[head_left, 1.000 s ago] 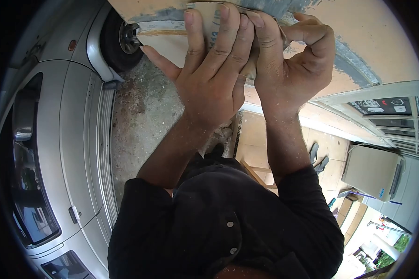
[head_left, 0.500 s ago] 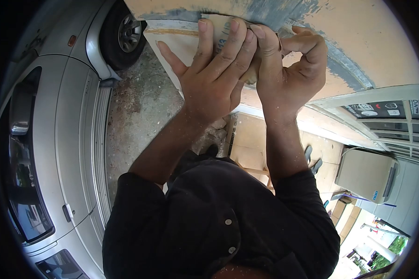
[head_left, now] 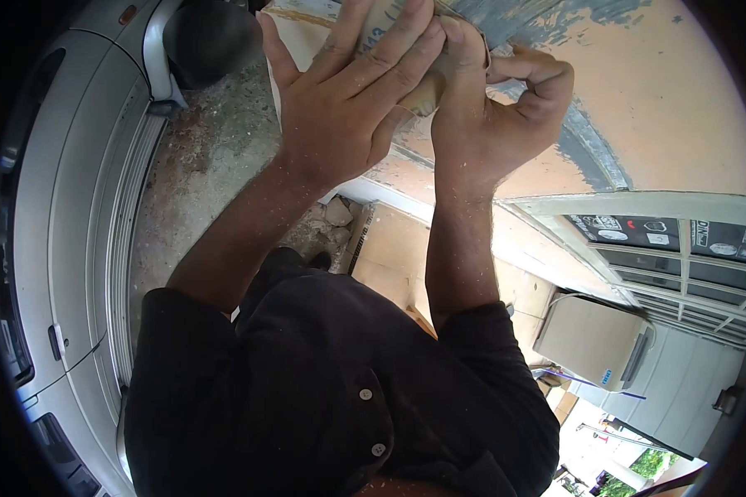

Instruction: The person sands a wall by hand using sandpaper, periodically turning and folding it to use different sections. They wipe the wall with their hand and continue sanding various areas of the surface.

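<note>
Overhead, a tan sheet of sandpaper (head_left: 376,31) with blue print on its back lies against a beam or wall with worn paint (head_left: 547,37). My left hand (head_left: 340,99) presses on it, fingers stretched over the printed side and its thumb low by the edge. The paper's lower part (head_left: 425,96) looks folded or curled between my hands. My right hand (head_left: 501,116) grips the right edge, thumb on the sheet and the other fingers curled. What lies beneath the sheet is hidden.
A silver vehicle (head_left: 83,207) stands along the left, its wheel (head_left: 211,41) near the top. To the right are a barred window (head_left: 655,236) and a beige appliance (head_left: 593,340). Rough concrete (head_left: 195,166) and floor tiles (head_left: 394,248) lie below.
The camera view has shifted, so the hands and sandpaper appear higher and further left. Both hands keep nearly the same hold on the sheet.
</note>
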{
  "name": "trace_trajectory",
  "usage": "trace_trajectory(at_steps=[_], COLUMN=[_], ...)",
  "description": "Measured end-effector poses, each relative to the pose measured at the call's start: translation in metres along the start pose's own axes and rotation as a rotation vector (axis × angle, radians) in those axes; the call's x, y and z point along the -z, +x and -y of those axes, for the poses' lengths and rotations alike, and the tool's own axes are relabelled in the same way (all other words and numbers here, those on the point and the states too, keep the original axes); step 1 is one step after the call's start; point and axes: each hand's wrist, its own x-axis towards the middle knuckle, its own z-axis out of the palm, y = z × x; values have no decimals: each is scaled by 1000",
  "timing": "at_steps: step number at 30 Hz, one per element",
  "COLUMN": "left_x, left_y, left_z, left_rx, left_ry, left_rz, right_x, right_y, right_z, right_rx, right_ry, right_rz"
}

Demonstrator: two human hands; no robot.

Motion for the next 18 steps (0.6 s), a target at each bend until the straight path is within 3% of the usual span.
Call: trace_trajectory(at_steps=[2,6,8,12,16,18], left_x=[-25,-20,-8,-7,-2,6], left_y=[-13,-17,-12,-13,-13,-8], left_z=[-1,4,7,-14,-1,8], left_rx=[-10,-11,-2,63,55,48], left_ry=[-44,29,-62,-58,-23,45], left_rz=[-100,-77,-56,44,92,65], right_x=[8,6,1,18,2,-6], right_y=[-7,-2,2,1,0,-4], right_z=[-3,-3,-3,-26,-22,-19], right_rx=[-31,-21,-148,19,-91,-20], right_ry=[-126,-114,164,-9,153,35], right_rz=[24,119,63,112,125,157])
